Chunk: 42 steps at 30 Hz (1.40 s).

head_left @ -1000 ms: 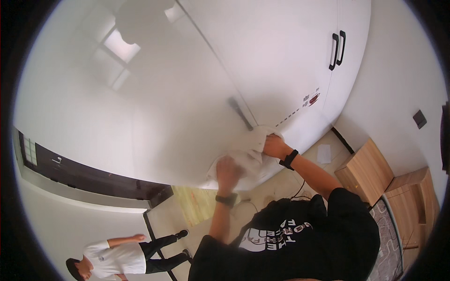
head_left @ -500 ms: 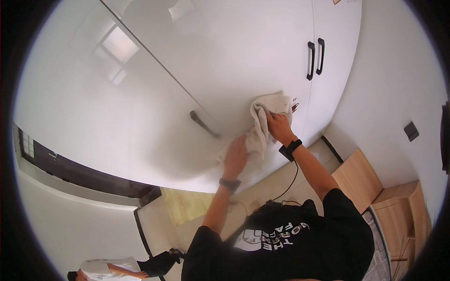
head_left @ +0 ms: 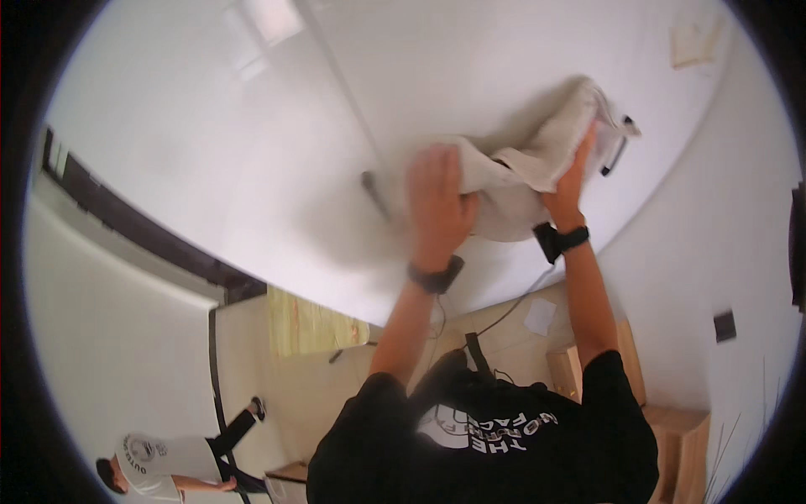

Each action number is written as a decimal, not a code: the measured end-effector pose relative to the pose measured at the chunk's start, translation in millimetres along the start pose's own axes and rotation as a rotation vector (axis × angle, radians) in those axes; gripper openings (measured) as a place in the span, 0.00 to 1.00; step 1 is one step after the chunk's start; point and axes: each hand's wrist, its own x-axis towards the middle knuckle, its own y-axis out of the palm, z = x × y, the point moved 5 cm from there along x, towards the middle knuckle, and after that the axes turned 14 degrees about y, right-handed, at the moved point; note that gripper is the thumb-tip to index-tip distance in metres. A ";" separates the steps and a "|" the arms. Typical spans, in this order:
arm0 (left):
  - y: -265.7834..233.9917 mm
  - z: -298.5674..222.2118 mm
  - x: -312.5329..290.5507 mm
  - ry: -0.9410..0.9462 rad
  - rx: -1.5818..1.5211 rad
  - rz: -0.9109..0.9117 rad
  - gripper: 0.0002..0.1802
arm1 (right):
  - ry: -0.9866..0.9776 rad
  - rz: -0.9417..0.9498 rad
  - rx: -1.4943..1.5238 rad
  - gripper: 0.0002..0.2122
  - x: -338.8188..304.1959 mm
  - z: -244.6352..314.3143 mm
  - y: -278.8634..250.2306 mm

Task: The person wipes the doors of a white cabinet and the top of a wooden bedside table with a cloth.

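Observation:
A crumpled off-white cloth stretches between my hands in front of a glossy white cabinet door. My left hand is at its left end, the fingers pointing up and slightly blurred, the thumb against the cloth. Its grip is partly hidden. My right hand holds the other end, which folds up over the fingers and covers part of them. Left of my left hand is a dark door handle. Another black handle shows just beyond the cloth's right end.
A white wall with a dark switch plate rises at the right. Wooden furniture stands at the lower right. A yellowish board lies low at the left. Another person in a white shirt is at the lower left. A cable hangs below my right wrist.
Both hands have moved up the cabinet, my right hand also to the right, toward the black handles. The cloth, bunched before, is now spread wider between them. The view has shifted.

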 end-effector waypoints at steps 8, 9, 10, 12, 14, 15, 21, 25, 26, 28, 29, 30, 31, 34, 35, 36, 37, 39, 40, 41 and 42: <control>43.3 -3.9 -98.3 -0.094 -0.092 0.158 0.34 | 0.335 0.383 -0.013 0.35 -94.3 -75.2 14.8; 42.4 -2.7 -96.4 -0.119 -0.109 0.182 0.34 | 0.415 0.404 0.097 0.37 -97.4 -77.8 13.8; 41.1 0.2 -92.5 -0.130 -0.106 0.176 0.34 | 0.445 0.419 0.132 0.37 -97.9 -79.7 12.8; 32.1 0.0 -75.3 -0.067 -0.132 0.139 0.35 | 0.453 0.439 0.134 0.37 -90.6 -79.1 11.1; 17.9 -1.3 -46.8 -0.067 -0.177 0.091 0.36 | 0.429 0.449 0.109 0.36 -81.2 -75.3 10.6; 9.0 -3.1 -31.6 -0.054 -0.230 0.049 0.38 | 0.417 0.447 0.094 0.36 -76.0 -71.9 8.9; -16.4 6.2 22.7 -0.047 -0.115 0.052 0.41 | 0.303 0.367 -0.061 0.35 -39.3 -40.6 0.4; -17.4 10.2 -5.8 -0.039 0.014 -0.014 0.35 | 0.270 0.379 -0.163 0.34 -58.9 -18.1 15.8; -10.3 11.0 -20.3 -0.056 -0.022 0.048 0.33 | 0.276 0.388 -0.171 0.34 -65.5 -15.0 21.2; -4.7 13.2 -43.6 -0.052 -0.077 0.123 0.30 | 0.298 0.411 -0.180 0.34 -78.9 -9.2 29.4; -3.4 11.7 -48.3 0.008 -0.025 0.107 0.28 | 0.312 0.413 -0.189 0.34 -85.8 -8.3 29.8; -6.0 12.3 -48.3 0.052 0.043 0.089 0.26 | 0.317 0.415 -0.190 0.33 -87.7 -7.1 32.3; -9.0 14.6 -47.9 0.071 0.075 0.086 0.24 | 0.320 0.418 -0.203 0.33 -89.1 -5.2 33.9; -22.1 21.8 -23.6 0.069 0.036 0.101 0.25 | 0.304 0.407 -0.238 0.33 -82.6 -1.9 38.1; -29.0 24.6 -12.8 0.065 0.013 0.099 0.26 | 0.289 0.390 -0.254 0.33 -77.2 0.0 38.9; -37.2 31.0 -3.2 0.039 -0.008 0.090 0.28 | 0.268 0.380 -0.265 0.32 -73.1 3.1 40.9; -48.2 35.4 8.6 0.017 -0.027 0.037 0.30 | 0.238 0.358 -0.276 0.32 -66.8 8.2 43.8; -55.6 39.5 22.7 0.023 -0.104 -0.046 0.32 | 0.176 0.303 -0.336 0.32 -54.5 16.3 35.0; -61.7 40.5 20.6 0.042 -0.134 -0.066 0.32 | 0.147 0.285 -0.342 0.32 -51.2 23.5 34.5; -69.9 46.3 7.3 0.008 -0.070 -0.062 0.30 | 0.123 0.291 -0.320 0.32 -55.2 29.6 47.5; -75.6 51.9 -1.2 -0.004 -0.037 -0.074 0.29 | 0.098 0.288 -0.325 0.32 -57.4 36.6 52.0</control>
